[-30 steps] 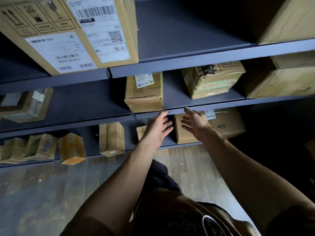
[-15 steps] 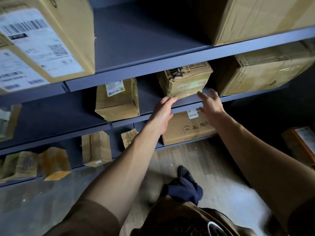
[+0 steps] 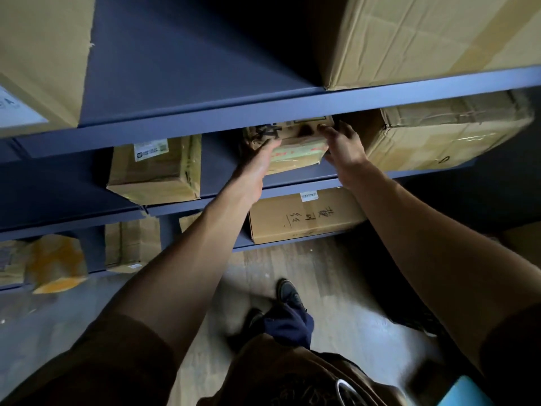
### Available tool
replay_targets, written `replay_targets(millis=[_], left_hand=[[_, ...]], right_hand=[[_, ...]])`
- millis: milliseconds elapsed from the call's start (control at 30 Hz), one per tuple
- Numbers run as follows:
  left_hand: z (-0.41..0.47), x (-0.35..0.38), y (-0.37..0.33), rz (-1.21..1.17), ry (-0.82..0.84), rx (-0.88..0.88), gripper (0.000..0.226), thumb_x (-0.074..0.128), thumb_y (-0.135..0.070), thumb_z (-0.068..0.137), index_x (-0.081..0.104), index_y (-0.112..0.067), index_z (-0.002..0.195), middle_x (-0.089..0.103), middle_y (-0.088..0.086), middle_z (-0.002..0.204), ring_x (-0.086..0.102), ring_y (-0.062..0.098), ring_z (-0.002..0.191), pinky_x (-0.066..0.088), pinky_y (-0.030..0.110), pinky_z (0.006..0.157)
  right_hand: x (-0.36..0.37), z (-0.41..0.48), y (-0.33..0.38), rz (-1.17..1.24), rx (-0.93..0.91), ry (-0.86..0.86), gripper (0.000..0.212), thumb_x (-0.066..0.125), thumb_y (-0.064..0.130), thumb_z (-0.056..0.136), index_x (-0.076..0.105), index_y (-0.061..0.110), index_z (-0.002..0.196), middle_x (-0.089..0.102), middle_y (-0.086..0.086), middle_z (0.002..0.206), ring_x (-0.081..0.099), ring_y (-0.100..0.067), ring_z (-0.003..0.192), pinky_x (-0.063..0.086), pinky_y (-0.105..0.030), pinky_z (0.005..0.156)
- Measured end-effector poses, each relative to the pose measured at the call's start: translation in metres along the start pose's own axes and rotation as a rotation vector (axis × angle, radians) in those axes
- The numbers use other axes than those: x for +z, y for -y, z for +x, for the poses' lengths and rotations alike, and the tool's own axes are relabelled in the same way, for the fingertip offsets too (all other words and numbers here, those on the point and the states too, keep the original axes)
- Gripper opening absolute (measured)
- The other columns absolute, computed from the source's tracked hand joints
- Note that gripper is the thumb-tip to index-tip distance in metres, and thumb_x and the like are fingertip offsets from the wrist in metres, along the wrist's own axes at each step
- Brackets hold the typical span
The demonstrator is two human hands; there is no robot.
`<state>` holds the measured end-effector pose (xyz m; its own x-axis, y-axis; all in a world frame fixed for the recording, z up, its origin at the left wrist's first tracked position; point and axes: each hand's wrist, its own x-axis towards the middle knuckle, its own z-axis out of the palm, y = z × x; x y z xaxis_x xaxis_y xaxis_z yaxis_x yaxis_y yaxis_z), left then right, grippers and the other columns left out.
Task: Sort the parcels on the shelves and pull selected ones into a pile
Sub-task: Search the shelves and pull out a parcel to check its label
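Note:
A small taped cardboard parcel (image 3: 295, 149) with red print and a black scribble sits on the middle blue shelf (image 3: 298, 183). My left hand (image 3: 259, 159) grips its left end, fingers tucked under and behind the box. My right hand (image 3: 342, 148) holds the right end, fingers curled over the top corner. The parcel's rear part is hidden by the shelf above.
A labelled box (image 3: 155, 171) sits left on the same shelf, a big wrapped box (image 3: 448, 136) right beside my right hand. A box with handwriting (image 3: 304, 215) lies on the lower shelf. Large cartons (image 3: 424, 36) fill the top shelf. Several small parcels (image 3: 55, 262) sit at lower left.
Both hands rose from the shelf edge and closed around the ends of the small parcel. The view moved closer and rightward.

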<state>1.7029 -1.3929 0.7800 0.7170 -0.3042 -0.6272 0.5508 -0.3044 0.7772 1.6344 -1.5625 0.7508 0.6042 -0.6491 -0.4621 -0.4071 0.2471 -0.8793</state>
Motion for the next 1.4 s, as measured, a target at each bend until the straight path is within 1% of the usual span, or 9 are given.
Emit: replay_targets(millis=[233,367,433,533,667,867,1000,1233,1400], left_hand=[[-0.020,-0.002,0.039,-0.090,-0.242,0.019,0.058,0.061,-0.074,0.075,0.057,-0.024,0.104,0.064,0.004,0.119,0.061,0.021,0.107,0.044,0.038,0.094],[-0.034,-0.018,0.072,-0.242,-0.316,-0.102,0.073,0.032,-0.076,0.096,0.056,-0.024,0.142,0.061,0.005,0.141,0.060,0.030,0.128,0.048,0.041,0.105],[-0.040,-0.030,0.083,-0.200,-0.336,-0.183,0.058,0.029,-0.063,0.106,0.056,-0.023,0.139,0.064,0.004,0.127,0.066,0.030,0.116,0.054,0.038,0.094],[-0.048,-0.044,0.105,-0.100,-0.250,-0.276,0.053,0.036,-0.061,0.105,0.068,-0.020,0.115,0.074,0.004,0.114,0.071,0.025,0.104,0.057,0.041,0.099],[-0.060,-0.054,0.122,-0.053,-0.162,-0.300,0.057,0.042,-0.070,0.098,0.074,-0.024,0.108,0.079,0.003,0.104,0.073,0.025,0.100,0.056,0.044,0.101],[-0.080,-0.066,0.122,-0.062,-0.170,-0.249,0.059,0.033,-0.064,0.105,0.076,-0.024,0.102,0.080,0.005,0.100,0.075,0.025,0.092,0.056,0.035,0.079],[-0.100,-0.083,0.116,-0.112,-0.089,-0.164,0.061,0.030,-0.065,0.105,0.076,-0.025,0.098,0.080,0.006,0.102,0.073,0.025,0.096,0.052,0.034,0.080],[-0.123,-0.109,0.103,0.011,-0.016,-0.030,0.117,0.068,-0.101,0.023,0.070,-0.035,0.119,0.078,-0.001,0.112,0.072,0.027,0.105,0.054,0.049,0.098],[-0.128,-0.119,0.090,0.015,-0.027,-0.085,0.107,0.074,-0.096,0.030,0.072,-0.027,0.113,0.081,0.003,0.096,0.077,0.028,0.093,0.058,0.046,0.090]], right_hand=[[-0.012,-0.049,-0.034,0.062,0.013,-0.169,0.050,0.054,0.046,0.104,0.061,0.010,0.137,0.065,-0.005,0.121,0.057,-0.020,0.112,0.048,-0.036,0.102],[-0.018,-0.073,-0.069,0.199,0.063,-0.323,0.034,0.050,0.029,0.107,0.060,0.017,0.078,0.058,0.001,0.077,0.052,-0.014,0.077,0.044,-0.031,0.076],[-0.022,-0.084,-0.084,0.232,0.123,-0.273,0.034,0.058,0.029,0.098,0.060,0.016,0.067,0.058,-0.002,0.073,0.052,-0.014,0.073,0.044,-0.029,0.071],[-0.028,-0.090,-0.113,0.110,0.162,-0.116,0.028,0.064,0.046,0.075,0.079,0.022,0.076,0.075,-0.003,0.089,0.067,-0.020,0.088,0.051,-0.037,0.087],[-0.019,-0.118,-0.115,0.023,0.191,0.010,0.033,0.047,0.022,0.104,0.074,0.017,0.086,0.076,-0.005,0.099,0.070,-0.023,0.099,0.057,-0.035,0.086],[-0.003,-0.149,-0.122,0.153,0.257,0.057,0.029,0.034,0.020,0.110,0.063,0.020,0.109,0.079,-0.010,0.096,0.077,-0.022,0.086,0.065,-0.043,0.070],[0.006,-0.162,-0.121,0.197,0.217,0.037,0.028,0.039,0.018,0.105,0.067,0.021,0.105,0.074,-0.018,0.115,0.074,-0.031,0.102,0.060,-0.055,0.090],[0.027,-0.179,-0.111,0.113,0.126,0.031,0.026,0.040,0.015,0.104,0.066,0.019,0.101,0.075,-0.009,0.102,0.073,-0.025,0.095,0.058,-0.040,0.086],[0.035,-0.195,-0.104,0.048,0.050,0.036,0.025,0.035,0.016,0.107,0.059,0.019,0.102,0.073,-0.005,0.098,0.069,-0.018,0.090,0.053,-0.031,0.073]])
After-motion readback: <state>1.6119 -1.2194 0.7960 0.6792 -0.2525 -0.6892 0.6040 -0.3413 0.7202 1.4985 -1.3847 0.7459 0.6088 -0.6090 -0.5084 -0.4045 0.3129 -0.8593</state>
